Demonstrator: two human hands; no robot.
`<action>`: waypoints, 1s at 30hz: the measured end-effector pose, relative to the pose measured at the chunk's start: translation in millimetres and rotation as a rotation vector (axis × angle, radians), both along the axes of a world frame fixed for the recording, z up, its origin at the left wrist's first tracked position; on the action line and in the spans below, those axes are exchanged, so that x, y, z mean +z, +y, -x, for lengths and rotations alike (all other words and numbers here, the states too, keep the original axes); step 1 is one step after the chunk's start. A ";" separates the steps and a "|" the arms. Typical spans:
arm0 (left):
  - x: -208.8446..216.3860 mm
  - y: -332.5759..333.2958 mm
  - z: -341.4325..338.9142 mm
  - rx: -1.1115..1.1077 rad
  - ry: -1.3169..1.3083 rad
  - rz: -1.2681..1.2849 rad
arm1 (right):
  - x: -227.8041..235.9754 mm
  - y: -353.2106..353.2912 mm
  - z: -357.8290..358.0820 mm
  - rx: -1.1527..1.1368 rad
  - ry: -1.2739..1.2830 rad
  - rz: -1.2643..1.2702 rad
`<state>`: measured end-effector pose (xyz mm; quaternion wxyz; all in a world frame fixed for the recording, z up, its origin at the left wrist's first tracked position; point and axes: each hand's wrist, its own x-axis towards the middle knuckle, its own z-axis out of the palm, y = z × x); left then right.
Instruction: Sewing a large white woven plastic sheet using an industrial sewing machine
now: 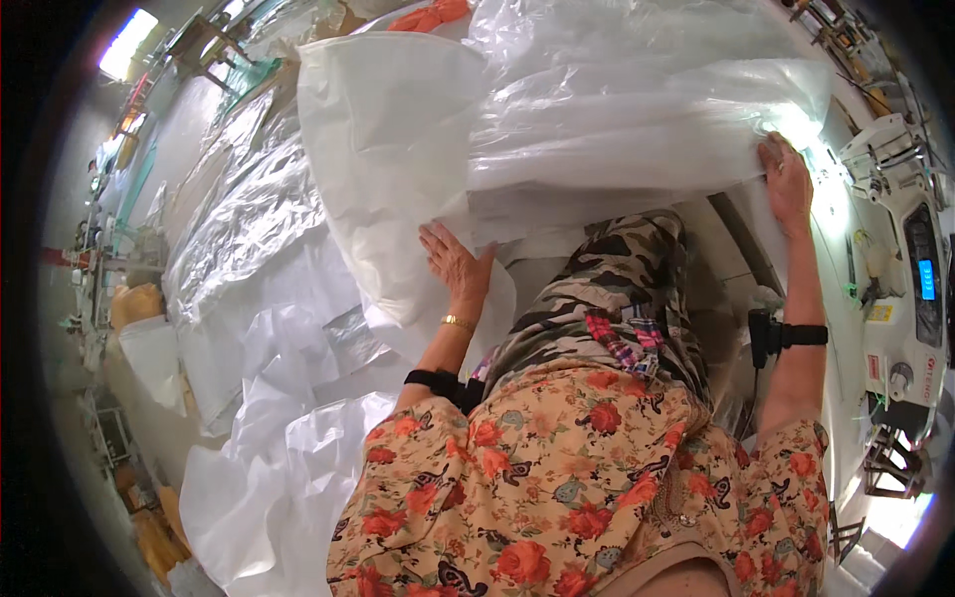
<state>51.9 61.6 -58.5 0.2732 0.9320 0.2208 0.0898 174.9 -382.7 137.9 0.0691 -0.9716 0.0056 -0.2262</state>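
My left hand [460, 267] lies palm-down with fingers spread against a white sheet of fabric-like material [393, 149], which hangs down in front of me to the left. A gold band is round that wrist. My right hand [789, 184] is at the right end of a wide translucent plastic sheet [617, 129], under the bright lamp of a sewing machine [905, 259]. Its fingers are bent at the sheet's edge and seem to grip it; glare partly hides the fingertips. The plastic stretches across the surface ahead in folded layers.
Crumpled white sheets [288, 468] and shiny clear plastic [249, 239] heap up on my left. An orange-red cloth [430, 15] lies at the far side. The sewing machine stands close on the right. My legs in camouflage trousers [617, 289] are below the sheet.
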 end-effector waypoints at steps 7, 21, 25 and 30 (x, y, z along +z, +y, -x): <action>-62.8 23.1 -35.5 0.188 -0.053 -0.311 | -2.2 0.7 -0.5 -0.014 0.053 -0.059; -24.8 -0.7 -59.4 0.297 -0.132 -0.002 | 2.7 8.6 3.7 -0.016 0.036 -0.030; -52.8 19.3 -48.9 0.271 -0.119 -0.062 | 3.6 10.1 6.3 -0.030 0.039 -0.053; -78.8 70.9 -5.9 0.125 -0.331 -0.144 | -2.0 5.3 5.1 -0.015 0.000 -0.083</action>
